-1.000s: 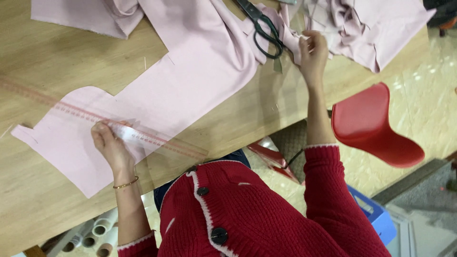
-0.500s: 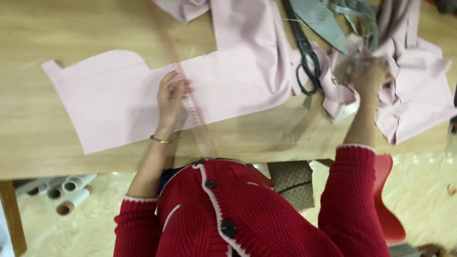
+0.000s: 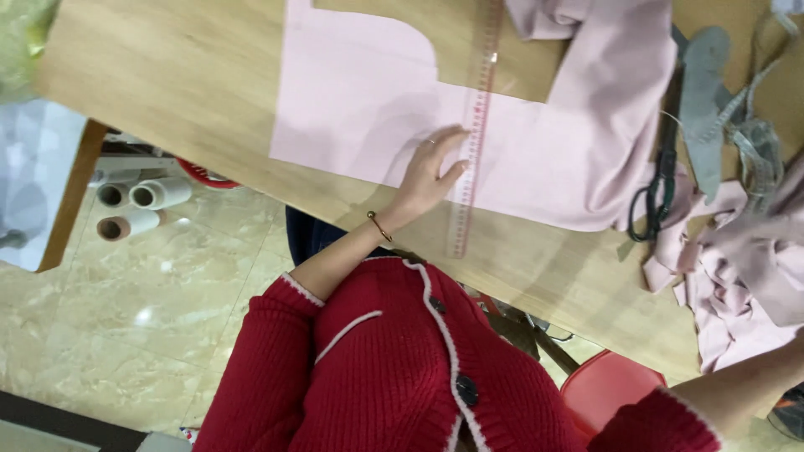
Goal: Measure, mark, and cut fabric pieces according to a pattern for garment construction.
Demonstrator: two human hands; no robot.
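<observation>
one left hand (image 3: pixel 427 174) lies flat and open on one pink fabric piece (image 3: pixel 368 109) on the wooden table (image 3: pixel 167 75), fingertips touching one clear ruler (image 3: pixel 475 125); three thread cones (image 3: pixel 138 208) below, right hand unseen.

The person wears a red knitted cardigan (image 3: pixel 394 368) with ribbed texture, filling the lower middle of the frame. White piping edges its front opening, a pocket line and the cuffs. Two dark round buttons (image 3: pixel 466 390) sit along the front. The sleeves are pushed up the forearms. A thin gold bangle (image 3: pixel 378 226) circles the left wrist, and a slim ring (image 3: pixel 430 142) shows on the left hand (image 3: pixel 427 176).
</observation>
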